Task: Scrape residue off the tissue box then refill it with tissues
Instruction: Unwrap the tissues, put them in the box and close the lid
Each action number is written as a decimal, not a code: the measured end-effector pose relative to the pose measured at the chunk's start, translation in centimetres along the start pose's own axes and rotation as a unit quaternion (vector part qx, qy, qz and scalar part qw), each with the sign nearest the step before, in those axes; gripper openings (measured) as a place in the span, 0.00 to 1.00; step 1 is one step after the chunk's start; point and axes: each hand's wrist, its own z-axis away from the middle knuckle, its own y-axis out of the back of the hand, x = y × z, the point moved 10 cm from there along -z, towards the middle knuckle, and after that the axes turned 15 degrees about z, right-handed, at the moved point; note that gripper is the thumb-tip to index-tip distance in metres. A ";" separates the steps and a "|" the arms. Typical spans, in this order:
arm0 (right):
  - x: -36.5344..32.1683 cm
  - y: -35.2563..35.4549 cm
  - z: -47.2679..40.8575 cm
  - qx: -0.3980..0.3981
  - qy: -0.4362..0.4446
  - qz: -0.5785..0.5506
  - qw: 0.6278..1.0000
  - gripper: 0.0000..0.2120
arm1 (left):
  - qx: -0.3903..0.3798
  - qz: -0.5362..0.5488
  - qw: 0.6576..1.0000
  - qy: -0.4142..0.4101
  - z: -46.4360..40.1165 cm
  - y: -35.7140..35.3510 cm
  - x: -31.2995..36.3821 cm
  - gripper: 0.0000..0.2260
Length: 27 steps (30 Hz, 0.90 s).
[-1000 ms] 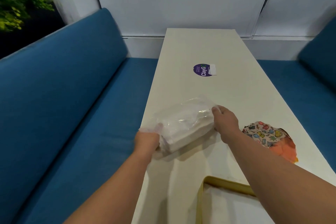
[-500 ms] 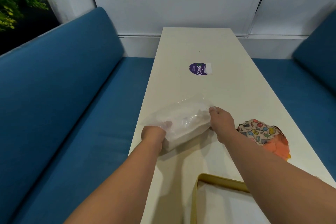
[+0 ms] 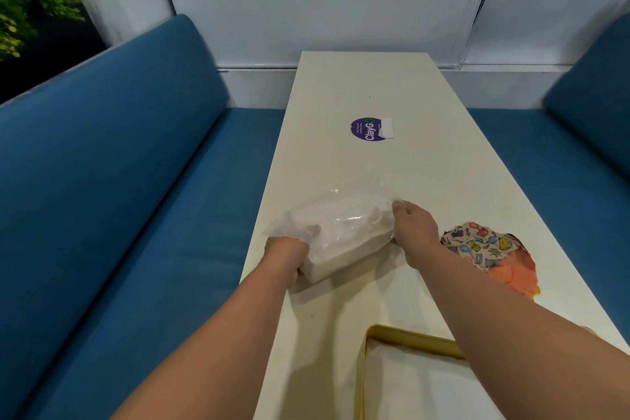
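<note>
One plastic-wrapped tissue pack (image 3: pixel 344 232) lies at mid-frame on the left edge of the single white table (image 3: pixel 426 181). The left hand (image 3: pixel 286 254) grips its near end, fingers curled; the right hand (image 3: pixel 414 232) pinches its far right corner. One gold-rimmed tissue box (image 3: pixel 409 343) sits at bottom centre, one patterned cloth (image 3: pixel 487 256) at right, one purple sticker (image 3: pixel 366 129) above.

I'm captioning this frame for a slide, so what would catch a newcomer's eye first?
Both hands grip a plastic-wrapped tissue pack near the table's left edge: left hand at its near end, right hand at its far end. Beyond sits a purple sticker; a colourful cloth lies right.
</note>
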 end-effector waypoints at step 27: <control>-9.0 -2.5 7.3 0.017 0.422 0.274 0.864 0.24 | -0.033 0.243 0.969 0.038 2.2 7.6 -3.0 0.22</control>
